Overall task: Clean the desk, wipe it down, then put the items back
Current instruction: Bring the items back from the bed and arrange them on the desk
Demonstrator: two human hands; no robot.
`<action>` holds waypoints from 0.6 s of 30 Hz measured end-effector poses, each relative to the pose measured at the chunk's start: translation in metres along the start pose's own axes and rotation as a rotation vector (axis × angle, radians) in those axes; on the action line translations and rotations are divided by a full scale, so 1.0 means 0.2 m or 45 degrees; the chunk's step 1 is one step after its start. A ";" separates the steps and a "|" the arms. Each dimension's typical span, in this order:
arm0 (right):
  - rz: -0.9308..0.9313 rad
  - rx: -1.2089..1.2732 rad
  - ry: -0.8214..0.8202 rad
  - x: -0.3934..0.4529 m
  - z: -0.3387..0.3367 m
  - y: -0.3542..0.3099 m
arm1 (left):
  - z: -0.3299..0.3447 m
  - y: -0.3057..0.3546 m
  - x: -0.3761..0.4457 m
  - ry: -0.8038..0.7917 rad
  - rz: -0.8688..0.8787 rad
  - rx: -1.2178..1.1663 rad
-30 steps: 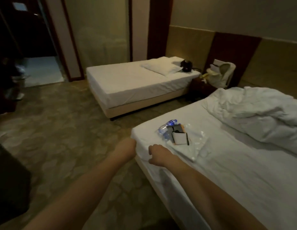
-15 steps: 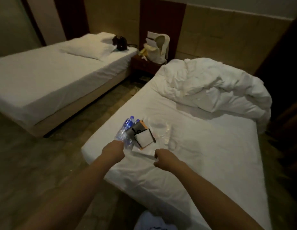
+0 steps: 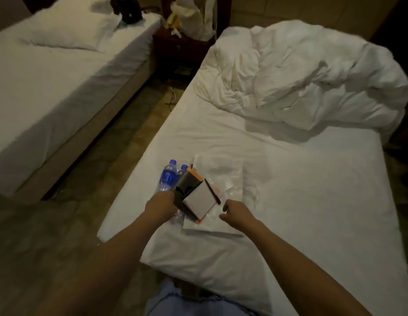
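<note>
A: Left hand (image 3: 160, 205) touches the pile on the bed (image 3: 289, 201), grip hidden; right hand (image 3: 236, 213) loosely curled, empty.
B: The notepad (image 3: 199, 202)?
A: Light, stiff; pinch its edges. Beyond it, water bottles (image 3: 167, 176) look slippery.

Crumpled white duvet (image 3: 307, 76) heaped at head of near bed (image 3: 312, 201), pillow (image 3: 68, 30) laid on second bed (image 3: 50, 87), dark nightstand (image 3: 175, 46) set between, patterned carpet (image 3: 61, 224) below.
</note>
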State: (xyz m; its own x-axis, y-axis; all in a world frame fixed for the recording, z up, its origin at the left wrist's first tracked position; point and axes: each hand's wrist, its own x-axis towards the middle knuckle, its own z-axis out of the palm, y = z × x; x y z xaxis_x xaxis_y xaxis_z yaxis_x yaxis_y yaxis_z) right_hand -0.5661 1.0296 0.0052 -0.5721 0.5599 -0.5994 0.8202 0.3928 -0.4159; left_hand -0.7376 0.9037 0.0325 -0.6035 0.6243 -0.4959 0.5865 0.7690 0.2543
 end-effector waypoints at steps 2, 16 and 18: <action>0.056 0.067 -0.019 0.09 0.01 -0.02 | -0.01 -0.02 0.11 -0.038 0.001 -0.034; 0.581 0.544 0.186 0.86 0.22 0.08 | 0.21 -0.23 0.87 -0.179 -0.036 -0.353; 0.607 0.615 0.184 0.94 0.25 0.10 | 0.26 -0.24 0.93 -0.217 -0.067 -0.401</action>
State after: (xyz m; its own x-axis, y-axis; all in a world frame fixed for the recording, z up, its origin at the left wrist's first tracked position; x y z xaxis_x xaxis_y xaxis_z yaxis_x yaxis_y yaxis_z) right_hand -0.6578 1.1062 -0.1500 -0.1162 0.6953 -0.7092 0.8721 -0.2703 -0.4079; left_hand -0.8489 0.9761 -0.1152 -0.5142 0.5711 -0.6399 0.3459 0.8208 0.4547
